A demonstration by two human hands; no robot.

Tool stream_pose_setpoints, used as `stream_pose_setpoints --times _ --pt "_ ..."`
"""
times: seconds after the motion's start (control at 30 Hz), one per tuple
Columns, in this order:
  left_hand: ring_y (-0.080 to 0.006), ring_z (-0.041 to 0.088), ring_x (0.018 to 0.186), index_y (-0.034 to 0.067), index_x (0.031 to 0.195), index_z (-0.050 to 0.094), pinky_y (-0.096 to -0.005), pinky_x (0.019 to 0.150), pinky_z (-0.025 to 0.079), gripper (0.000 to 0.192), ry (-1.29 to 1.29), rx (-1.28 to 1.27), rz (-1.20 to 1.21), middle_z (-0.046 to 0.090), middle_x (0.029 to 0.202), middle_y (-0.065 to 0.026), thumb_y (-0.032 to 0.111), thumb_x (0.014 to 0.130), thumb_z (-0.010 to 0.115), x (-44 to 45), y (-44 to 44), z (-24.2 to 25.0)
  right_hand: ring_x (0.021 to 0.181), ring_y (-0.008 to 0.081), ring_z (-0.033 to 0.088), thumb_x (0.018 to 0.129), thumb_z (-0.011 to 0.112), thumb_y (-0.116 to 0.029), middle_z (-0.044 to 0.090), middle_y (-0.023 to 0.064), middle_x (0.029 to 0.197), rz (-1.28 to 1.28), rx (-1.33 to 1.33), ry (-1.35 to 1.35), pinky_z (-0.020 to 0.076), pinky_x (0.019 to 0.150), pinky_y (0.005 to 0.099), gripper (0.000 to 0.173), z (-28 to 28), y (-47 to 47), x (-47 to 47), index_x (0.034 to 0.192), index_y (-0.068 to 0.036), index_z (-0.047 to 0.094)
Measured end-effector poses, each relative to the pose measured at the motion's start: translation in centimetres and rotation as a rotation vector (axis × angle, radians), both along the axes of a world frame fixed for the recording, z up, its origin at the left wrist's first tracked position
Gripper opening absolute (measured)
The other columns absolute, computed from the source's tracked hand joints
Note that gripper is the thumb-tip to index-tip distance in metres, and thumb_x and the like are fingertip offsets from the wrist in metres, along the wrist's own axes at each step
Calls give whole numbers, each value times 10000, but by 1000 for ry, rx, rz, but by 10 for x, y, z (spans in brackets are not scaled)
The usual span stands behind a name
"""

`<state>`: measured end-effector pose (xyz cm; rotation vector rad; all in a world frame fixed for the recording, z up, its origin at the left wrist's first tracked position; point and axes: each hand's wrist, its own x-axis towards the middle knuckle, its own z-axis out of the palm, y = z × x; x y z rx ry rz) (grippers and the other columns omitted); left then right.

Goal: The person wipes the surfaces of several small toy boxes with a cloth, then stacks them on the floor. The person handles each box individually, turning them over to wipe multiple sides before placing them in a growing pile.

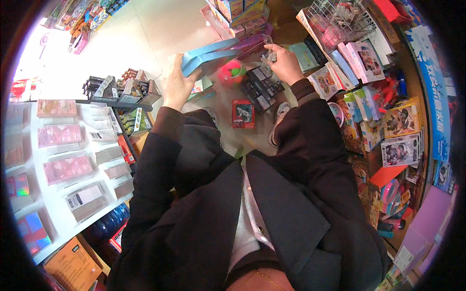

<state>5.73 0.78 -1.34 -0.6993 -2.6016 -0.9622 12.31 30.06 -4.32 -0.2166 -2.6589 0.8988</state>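
My left hand (176,84) grips one end of a light blue, shallow cardboard box (209,54), tilted so its two long edges show. What lies inside the box cannot be made out. A small clear plastic packet (270,56) with something greyish in it is pinched in my right hand (285,64), just to the box's right. Below and between the hands is a bright pink round item with a green part (232,71). Dark boxes with pale labels (260,87) lie beside it, under my right hand. Nearer my feet sits a red box (243,114) with a pictured figure.
Display boxes (242,16) are stacked ahead. Crowded toy shelves (382,120) run along the right, with a wire basket (338,22) at the top. At left, a white display surface (96,143) bears pink packages; cartons of small packs (123,89) stand beyond it.
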Motion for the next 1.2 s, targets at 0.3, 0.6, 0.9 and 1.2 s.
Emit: stream_pose_setpoints --times 0.3,0.6,0.9,1.2 --pt "-380 603 928 51 1166 514 -428 788 477 587 -10 -28 -40 617 974 -185 231 684 798 -2 4 -9 763 325 649 703 725 -153 668 137 785 193 -21 20 509 668 392 112 -2 -6 -3 790 -87 699" --pt "-362 551 969 70 1117 508 -445 821 440 501 -76 -154 -191 569 1006 -151 67 659 712 6 4 -4 690 148 660 712 735 -101 682 73 735 64 -403 -95 505 642 282 119 31 -16 -44 800 -32 695" --pt "-354 523 935 48 1091 485 -445 795 437 511 -162 -264 -225 546 947 -128 45 628 700 6 -9 -7 658 123 644 688 746 -91 684 55 702 217 -292 -288 499 625 286 115 -21 -30 -197 778 -26 714" --pt "-334 551 881 45 1063 499 -417 777 463 484 -288 -243 -277 544 926 -116 -4 609 659 -9 -31 7 847 326 677 682 753 -200 695 169 844 -68 146 -360 532 761 385 244 -122 -58 -305 873 -50 723"
